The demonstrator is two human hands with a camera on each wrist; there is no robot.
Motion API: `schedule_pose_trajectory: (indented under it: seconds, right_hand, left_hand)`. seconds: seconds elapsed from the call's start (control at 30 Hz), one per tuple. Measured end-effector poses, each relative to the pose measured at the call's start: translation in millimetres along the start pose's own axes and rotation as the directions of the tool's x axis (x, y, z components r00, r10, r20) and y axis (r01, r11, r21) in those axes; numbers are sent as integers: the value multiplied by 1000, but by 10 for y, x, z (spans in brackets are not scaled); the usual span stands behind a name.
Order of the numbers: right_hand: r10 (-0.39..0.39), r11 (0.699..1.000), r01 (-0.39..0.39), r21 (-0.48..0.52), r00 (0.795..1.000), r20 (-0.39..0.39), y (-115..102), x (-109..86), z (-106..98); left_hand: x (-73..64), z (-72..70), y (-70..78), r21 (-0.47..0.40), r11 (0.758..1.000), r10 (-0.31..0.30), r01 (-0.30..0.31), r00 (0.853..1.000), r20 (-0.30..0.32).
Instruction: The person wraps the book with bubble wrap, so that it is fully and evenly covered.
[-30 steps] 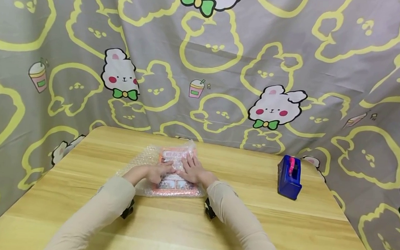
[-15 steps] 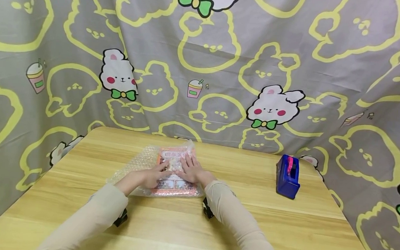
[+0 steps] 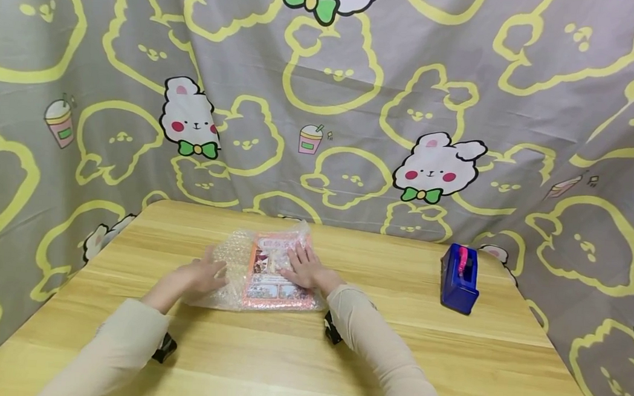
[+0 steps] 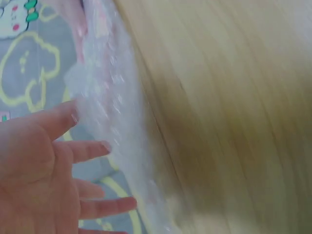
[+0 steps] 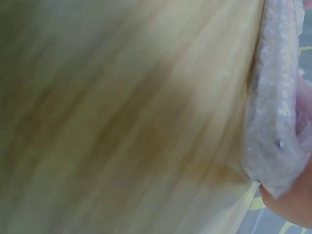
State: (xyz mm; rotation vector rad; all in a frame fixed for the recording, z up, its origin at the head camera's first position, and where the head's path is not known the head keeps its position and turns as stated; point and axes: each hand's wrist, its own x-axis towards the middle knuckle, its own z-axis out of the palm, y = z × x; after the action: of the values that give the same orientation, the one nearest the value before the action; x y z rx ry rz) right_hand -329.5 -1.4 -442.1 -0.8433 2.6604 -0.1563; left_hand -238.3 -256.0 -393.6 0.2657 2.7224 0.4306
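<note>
An orange-framed printed booklet or book (image 3: 260, 273) lies flat on the table inside bubble wrap (image 3: 235, 250). A loose flap of the wrap spreads out to its left. My right hand (image 3: 307, 270) rests on the wrapped book's right half with its fingers extended. Over the left flap is my left hand (image 3: 203, 276), fingers spread and slightly bent. In the left wrist view the fingers of the left hand (image 4: 58, 161) reach toward the edge of the bubble wrap (image 4: 122, 112), gripping nothing. The right wrist view shows the wrap's folded corner (image 5: 275, 131) beside part of the right hand.
A blue tape dispenser (image 3: 457, 285) with a pink roll stands at the right of the wooden table (image 3: 263, 364). Behind and at both sides hangs a grey curtain (image 3: 343, 121) with yellow bear outlines and white rabbits.
My left hand has slid left off the book's printed face and onto the loose bubble wrap, uncovering the left of the cover. The right hand has stayed in place.
</note>
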Motion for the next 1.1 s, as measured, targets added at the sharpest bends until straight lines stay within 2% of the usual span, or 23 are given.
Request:
schedule_pose_trajectory:
  seconds: [0.07, 0.27, 0.37, 0.47, 0.63, 0.73, 0.87, 0.93, 1.0, 1.03, 1.07, 1.1]
  right_hand:
    - [0, 1000, 0, -1, 1000, -1, 4, -8, -11]
    - [-10, 1000, 10, -8, 1000, 5, 6, -8, -31]
    - [-13, 1000, 13, -5, 1000, 5, 9, -9, -30]
    - [-11, 1000, 11, 1, 1000, 0, 8, -13, -32]
    - [-8, 1000, 8, 11, 1000, 0, 13, -6, -26]
    - [-8, 1000, 8, 8, 1000, 6, 22, -2, -18]
    - [-6, 1000, 6, 11, 1000, 6, 33, 0, -8]
    - [-2, 1000, 2, 15, 1000, 7, 38, 4, -4]
    - [-3, 1000, 3, 18, 1000, 4, 44, 9, 1]
    - [-2, 1000, 2, 22, 1000, 4, 47, 12, 5]
    - [-1, 1000, 1, 23, 1000, 7, 48, 13, 7]
    - [-1, 1000, 1, 25, 1000, 8, 50, 14, 9]
  left_hand:
    - [-19, -28, -69, -28, 999, -33, 33, 999, 16]
    - [-84, -59, -241, -111, 994, -10, 17, 998, 67]
    - [-113, -51, -281, -159, 987, -16, 30, 996, 90]
    - [-128, -43, -287, -186, 982, -10, 26, 996, 85]
    - [-112, -26, -268, -126, 992, 4, -3, 1000, 1]
    - [-81, -21, -266, -113, 994, -18, 10, 998, -66]
    - [-38, -51, -274, -197, 980, -64, 30, 983, -173]
    - [-28, -82, -277, -298, 954, -102, 36, 973, -209]
    - [-21, -107, -290, -430, 902, -144, 34, 963, -226]
    - [-21, -116, -300, -506, 862, -161, 25, 961, -226]
    - [-18, -122, -306, -585, 810, -182, 23, 960, -214]
    - [-13, -125, -313, -667, 745, -198, 16, 960, -198]
